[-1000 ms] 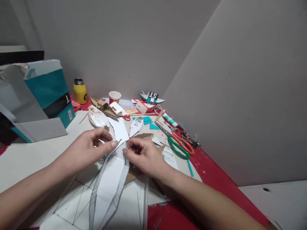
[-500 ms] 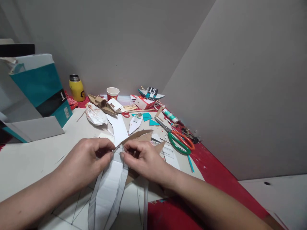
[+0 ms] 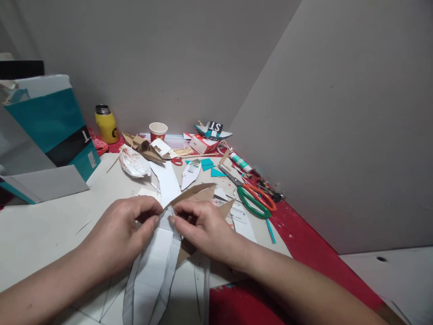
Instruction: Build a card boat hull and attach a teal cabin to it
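A long white piece of folded card (image 3: 154, 266), its side edges bent up and marked with dark lines, stretches from the bottom of the view to my fingers. My left hand (image 3: 126, 228) pinches the left edge of its far end between thumb and forefinger. Opposite it, my right hand (image 3: 199, 225) pinches the right edge in the same way, the two sets of fingertips close together. Just beyond and beneath the right hand lies a brown cardboard piece (image 3: 199, 192) with a raised rim. The fingertips partly hide the card's far end.
Large scissors (image 3: 255, 201) with green and orange handles lie on the right. Behind are a paper cup (image 3: 158, 131), a yellow bottle (image 3: 106, 125), a crumpled white shape (image 3: 134, 161), a glue tube (image 3: 241, 162) and card scraps. A teal and white box (image 3: 56, 135) stands at the left.
The view has shifted very slightly, so the box and bottle sit a little further left. Both hands keep their pinch on the white card, with hardly any movement.
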The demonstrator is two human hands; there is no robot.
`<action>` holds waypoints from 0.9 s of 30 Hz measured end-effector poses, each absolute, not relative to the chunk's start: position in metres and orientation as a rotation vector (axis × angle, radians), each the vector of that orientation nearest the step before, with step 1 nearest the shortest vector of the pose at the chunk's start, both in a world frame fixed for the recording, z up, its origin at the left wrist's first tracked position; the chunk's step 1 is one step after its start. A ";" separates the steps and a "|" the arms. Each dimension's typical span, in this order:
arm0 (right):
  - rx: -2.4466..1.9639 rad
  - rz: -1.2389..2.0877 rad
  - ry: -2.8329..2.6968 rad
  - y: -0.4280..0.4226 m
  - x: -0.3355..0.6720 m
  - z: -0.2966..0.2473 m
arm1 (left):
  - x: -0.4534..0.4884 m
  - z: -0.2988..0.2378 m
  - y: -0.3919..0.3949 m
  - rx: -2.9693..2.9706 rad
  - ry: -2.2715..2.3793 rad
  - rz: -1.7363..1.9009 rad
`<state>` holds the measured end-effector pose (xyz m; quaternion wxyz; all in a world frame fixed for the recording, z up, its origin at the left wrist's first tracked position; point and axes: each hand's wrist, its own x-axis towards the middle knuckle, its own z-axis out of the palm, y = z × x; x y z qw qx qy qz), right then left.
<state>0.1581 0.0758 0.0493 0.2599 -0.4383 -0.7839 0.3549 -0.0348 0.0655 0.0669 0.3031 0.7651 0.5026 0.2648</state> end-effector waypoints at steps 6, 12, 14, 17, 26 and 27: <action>-1.170 1.005 -2.108 0.079 0.156 0.050 | -0.035 0.063 0.065 2.049 1.337 0.716; -1.144 0.958 -2.190 0.075 0.157 0.051 | -0.033 0.063 0.063 2.086 1.332 0.735; -1.130 0.946 -2.204 0.074 0.157 0.052 | -0.033 0.064 0.064 2.097 1.317 0.764; -1.119 0.948 -2.223 0.074 0.157 0.052 | -0.034 0.063 0.066 2.107 1.262 0.805; -1.094 0.965 -2.213 0.075 0.155 0.051 | -0.030 0.061 0.065 2.054 1.308 0.757; -1.091 0.972 -2.210 0.075 0.155 0.050 | -0.031 0.060 0.065 2.041 1.316 0.762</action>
